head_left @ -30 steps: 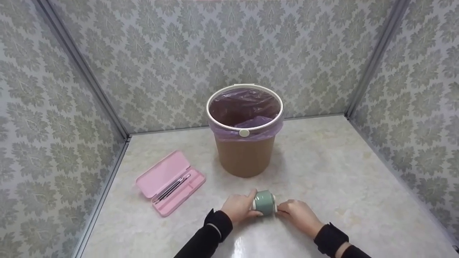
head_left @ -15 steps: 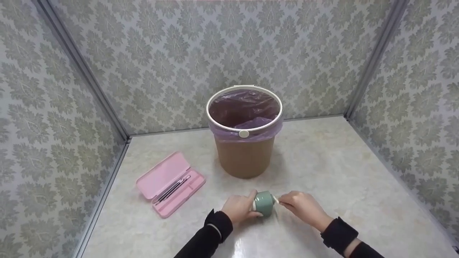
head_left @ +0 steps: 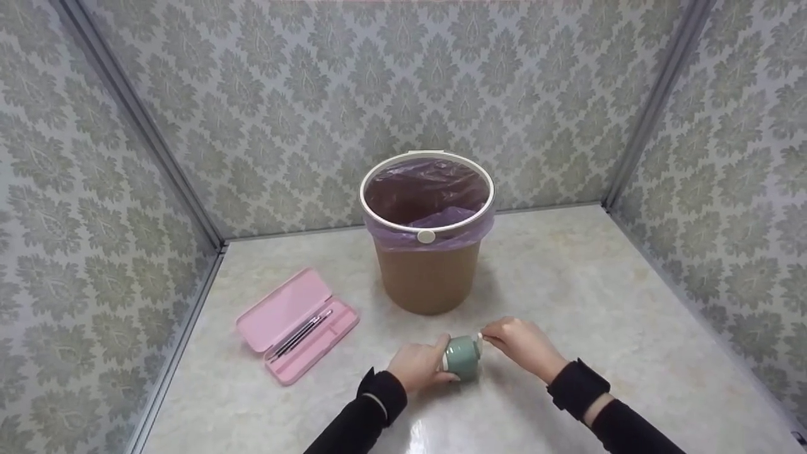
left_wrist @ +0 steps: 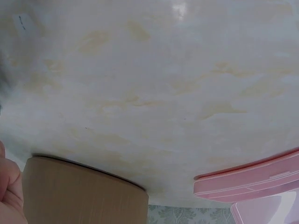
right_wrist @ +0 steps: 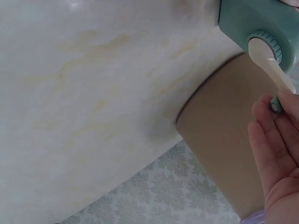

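Note:
A green hand-crank pencil sharpener [head_left: 463, 357] lies on its side near the front of the table. My left hand [head_left: 416, 366] grips its left end, thumb on one side and fingers on the other. In the right wrist view the sharpener's cream crank arm [right_wrist: 271, 63] runs from a ribbed green hub to a small green knob [right_wrist: 275, 104]. My right hand [head_left: 523, 345] pinches that knob between thumb and fingers. Only a bit of the left hand [left_wrist: 9, 193] shows in the left wrist view, at its edge. The sharpener's far end is hidden by the left hand.
Behind the hands stands a brown trash bin [head_left: 429, 277] with a purple liner [head_left: 441, 239] and cream rim. To the left lies an opened pink pencil case [head_left: 284, 309] with several pencils [head_left: 301, 335] in it. Patterned walls [head_left: 302, 94] border the table.
The right hand has carried the crank round, from low beside the sharpener to its upper side. The left hand keeps its grip on the sharpener, almost unmoved.

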### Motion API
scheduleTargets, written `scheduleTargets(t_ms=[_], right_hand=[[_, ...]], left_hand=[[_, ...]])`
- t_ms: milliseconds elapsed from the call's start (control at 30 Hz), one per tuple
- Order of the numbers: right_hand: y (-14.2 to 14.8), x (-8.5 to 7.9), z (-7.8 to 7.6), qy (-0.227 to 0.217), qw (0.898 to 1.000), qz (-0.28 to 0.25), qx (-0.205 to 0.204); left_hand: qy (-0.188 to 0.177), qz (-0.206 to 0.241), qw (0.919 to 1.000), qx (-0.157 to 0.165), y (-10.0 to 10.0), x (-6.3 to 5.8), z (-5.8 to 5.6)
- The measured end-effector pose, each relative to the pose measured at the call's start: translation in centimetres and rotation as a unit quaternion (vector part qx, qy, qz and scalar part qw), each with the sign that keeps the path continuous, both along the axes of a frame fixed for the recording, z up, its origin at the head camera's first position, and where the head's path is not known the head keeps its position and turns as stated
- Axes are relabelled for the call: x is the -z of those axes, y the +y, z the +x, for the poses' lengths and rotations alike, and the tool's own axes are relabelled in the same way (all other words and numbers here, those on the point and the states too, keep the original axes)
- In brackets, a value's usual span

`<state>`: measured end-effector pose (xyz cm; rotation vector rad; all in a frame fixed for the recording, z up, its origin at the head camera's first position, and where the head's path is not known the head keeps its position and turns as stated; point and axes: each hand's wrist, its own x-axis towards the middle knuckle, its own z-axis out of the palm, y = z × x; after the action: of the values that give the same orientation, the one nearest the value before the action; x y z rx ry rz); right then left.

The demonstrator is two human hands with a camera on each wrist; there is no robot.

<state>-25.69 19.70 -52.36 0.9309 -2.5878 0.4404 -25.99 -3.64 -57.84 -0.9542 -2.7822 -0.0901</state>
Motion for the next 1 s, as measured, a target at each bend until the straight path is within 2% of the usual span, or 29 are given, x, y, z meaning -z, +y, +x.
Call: scheduleTargets(t_ms=[200, 467, 800, 1000], right_hand=[[-0.6, 0.5, -1.5, -0.017, 1.000, 0.024, 0.004], [-0.6, 2.2, -2.6, -0.007, 0.999, 0.044, 0.013], [-0.6, 4.4, -1.7, -0.023, 0.999, 0.039, 0.028], [-0.5, 5.3, -0.8, -0.059, 0.997, 0.016, 0.048]], left_hand=[[0.007, 0.007, 0.9999, 0.004, 0.2, 0.2, 0.2], [0.035, 0.007, 0.9992, 0.019, 0.4, -0.1, 0.2], [0.034, 0.006, 0.9993, 0.013, 0.4, 0.0, 0.1], [0.023, 0.010, 0.9997, 0.006, 0.4, 0.0, 0.1]])
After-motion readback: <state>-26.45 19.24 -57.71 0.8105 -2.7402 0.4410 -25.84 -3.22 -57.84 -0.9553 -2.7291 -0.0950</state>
